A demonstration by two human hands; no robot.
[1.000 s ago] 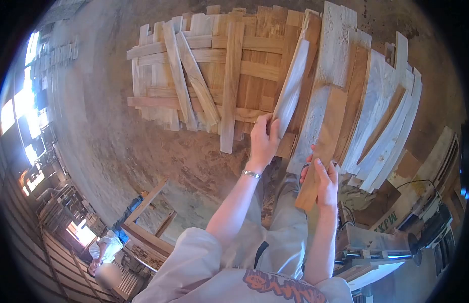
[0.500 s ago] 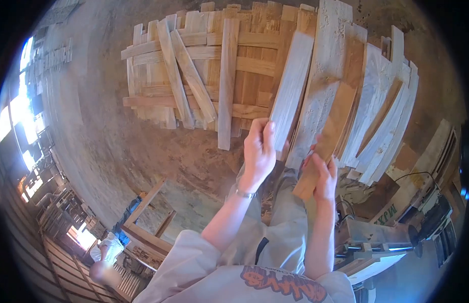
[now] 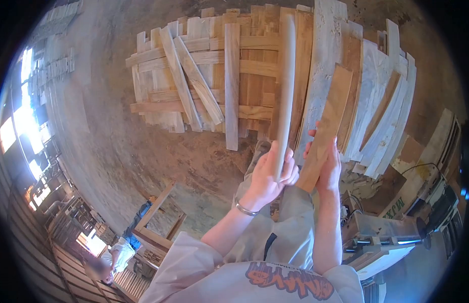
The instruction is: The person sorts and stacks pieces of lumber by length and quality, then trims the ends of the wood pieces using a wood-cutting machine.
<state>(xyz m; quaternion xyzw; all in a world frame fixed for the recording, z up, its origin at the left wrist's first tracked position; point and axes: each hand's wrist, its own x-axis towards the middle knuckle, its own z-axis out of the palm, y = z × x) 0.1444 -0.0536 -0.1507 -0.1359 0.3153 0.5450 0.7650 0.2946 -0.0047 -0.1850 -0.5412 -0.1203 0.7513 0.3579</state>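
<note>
My left hand [image 3: 273, 171] is closed around the near end of a pale wooden board [image 3: 287, 91], which is turned so that its narrow edge faces up toward me. In my right hand [image 3: 329, 164] is a shorter brown wooden board [image 3: 331, 108], its broad face showing, with fingers wrapped behind it and the thumb along its right edge. Both boards point away from me over a low spread of stacked planks. Just beyond the brown board lies a long whitish plank [image 3: 322, 55]. Loose slats, among them an upright one [image 3: 232, 86], rest across the stack left of my left hand.
More pale planks [image 3: 378, 96] lie on the right side of the stack. A machine [image 3: 380, 232] stands at my lower right. At lower left are a wooden frame [image 3: 156, 217] and another person [image 3: 121, 252]. Bare concrete floor [image 3: 158, 151] lies between.
My left hand has come nearer to me and rolled the pale board from its broad face onto its edge. The brown board in my right hand has shifted slightly away from me.
</note>
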